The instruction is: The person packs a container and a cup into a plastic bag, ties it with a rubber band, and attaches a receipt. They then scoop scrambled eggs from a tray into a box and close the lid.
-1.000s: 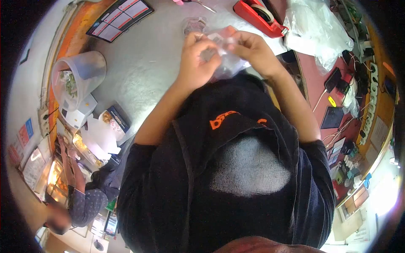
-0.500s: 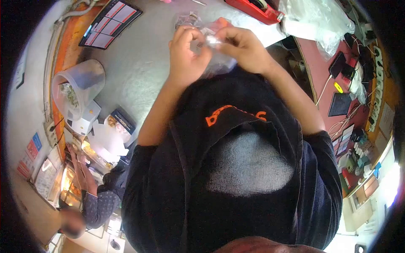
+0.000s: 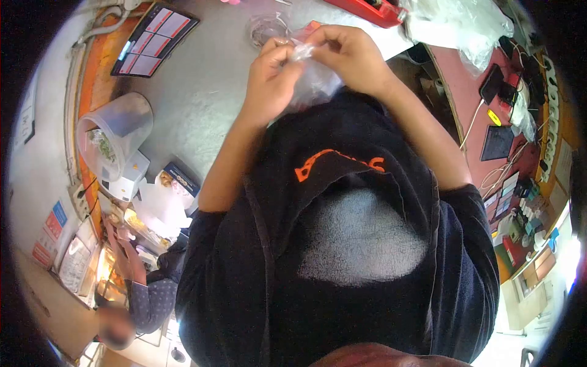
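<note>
Right between my two hands I have a clear plastic bag (image 3: 316, 84), its top gathered into a bunched, shiny twist of film. My left hand (image 3: 273, 78) closes narrowly on one side of that twist, thumb and fingers pinched together, and my right hand (image 3: 353, 60) pinches it from the other side, the two sets of fingertips very near each other. The rest of the bag hangs below my fingers, in front of my dark top (image 3: 361, 257); what it holds I cannot tell. A small orange-red patch (image 3: 313, 25) shows just beyond my grip, though I cannot tell whether it belongs to the bag

Just past my left fingers, a clear plastic container (image 3: 267, 28) sits on the grey counter (image 3: 189, 92). Farther out, beyond my right hand, is a red tape dispenser (image 3: 372, 11), with a heap of clear plastic film (image 3: 455, 27) to the right of it. Well off to the left of my grip stands a screen (image 3: 155, 40) with red and white panels, and nearer to me on that side is a translucent tub (image 3: 131, 119) with green leaves inside, beside a white box (image 3: 127, 177). Lower left, well apart from my hands, a co-worker (image 3: 150, 300) reaches forward
</note>
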### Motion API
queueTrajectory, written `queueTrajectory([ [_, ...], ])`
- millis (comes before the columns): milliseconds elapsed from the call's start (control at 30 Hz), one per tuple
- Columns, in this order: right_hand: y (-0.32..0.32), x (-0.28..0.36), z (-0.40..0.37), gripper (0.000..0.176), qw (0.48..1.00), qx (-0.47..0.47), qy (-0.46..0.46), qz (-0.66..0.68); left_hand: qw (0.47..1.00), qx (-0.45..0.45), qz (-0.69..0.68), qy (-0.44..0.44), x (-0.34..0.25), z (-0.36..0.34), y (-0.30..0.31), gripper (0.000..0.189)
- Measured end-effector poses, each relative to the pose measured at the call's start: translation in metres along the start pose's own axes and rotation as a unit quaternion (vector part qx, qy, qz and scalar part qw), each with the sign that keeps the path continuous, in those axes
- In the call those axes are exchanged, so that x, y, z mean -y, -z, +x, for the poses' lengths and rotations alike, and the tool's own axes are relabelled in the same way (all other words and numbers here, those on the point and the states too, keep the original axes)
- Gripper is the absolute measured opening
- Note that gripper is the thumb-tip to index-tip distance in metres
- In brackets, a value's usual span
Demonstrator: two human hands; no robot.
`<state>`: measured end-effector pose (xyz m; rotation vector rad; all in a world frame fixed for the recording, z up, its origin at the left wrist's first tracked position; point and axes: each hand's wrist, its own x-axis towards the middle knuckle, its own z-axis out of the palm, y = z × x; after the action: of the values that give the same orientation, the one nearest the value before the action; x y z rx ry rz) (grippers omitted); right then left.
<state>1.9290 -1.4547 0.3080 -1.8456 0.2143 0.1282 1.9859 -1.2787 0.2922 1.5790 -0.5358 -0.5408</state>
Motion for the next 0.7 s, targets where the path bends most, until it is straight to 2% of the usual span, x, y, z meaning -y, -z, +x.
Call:
queueTrajectory([
  [67, -0.004, -0.012, 0.003, 0.017, 0.998, -0.031, 0.010, 0.048, 0.998, -0.005, -0.026, 0.053, -0.003, 0.001, -0.002, 0.009],
  [133, 0.000, -0.012, 0.002, 0.016, 0.993, -0.061, 0.021, 0.094, 0.998, 0.013, -0.028, 0.048, 0.000, 0.003, 0.000, 0.011],
  [200, 0.019, -0.008, -0.006, 0.033, 0.983, -0.015, -0.056, 0.172, 0.998, 0.030, -0.030, 0.044, 0.003, 0.002, 0.002, 0.013],
  [233, 0.026, -0.011, -0.010, 0.037, 0.974, 0.005, -0.073, 0.213, 0.996, 0.024, -0.054, 0.070, 0.003, 0.003, 0.002, 0.014],
  [333, 0.039, 0.005, -0.022, 0.035, 0.974, 0.004, -0.085, 0.210, 0.986, 0.015, -0.102, 0.128, 0.000, 0.003, 0.002, 0.015],
  [367, 0.039, 0.015, -0.027, 0.028, 0.984, -0.010, -0.047, 0.173, 0.979, 0.011, -0.125, 0.160, -0.003, 0.003, 0.003, 0.016],
  [400, 0.039, 0.017, -0.033, 0.028, 0.984, -0.009, -0.048, 0.172, 0.979, 0.009, -0.126, 0.159, -0.006, 0.003, 0.004, 0.016],
  [467, 0.039, 0.016, -0.042, 0.019, 0.956, -0.048, -0.040, 0.285, 0.976, -0.007, -0.104, 0.191, -0.010, 0.003, 0.007, 0.016],
  [500, 0.037, 0.020, -0.044, 0.019, 0.957, -0.048, -0.039, 0.284, 0.976, -0.007, -0.104, 0.190, -0.009, 0.003, 0.008, 0.016],
  [567, 0.034, 0.027, -0.046, 0.013, 0.966, -0.120, 0.024, 0.226, 0.981, -0.001, -0.091, 0.172, -0.007, 0.004, 0.010, 0.016],
  [700, 0.032, 0.022, -0.055, 0.011, 0.961, -0.187, 0.062, 0.195, 0.972, -0.008, -0.145, 0.186, -0.008, 0.006, 0.011, 0.015],
])
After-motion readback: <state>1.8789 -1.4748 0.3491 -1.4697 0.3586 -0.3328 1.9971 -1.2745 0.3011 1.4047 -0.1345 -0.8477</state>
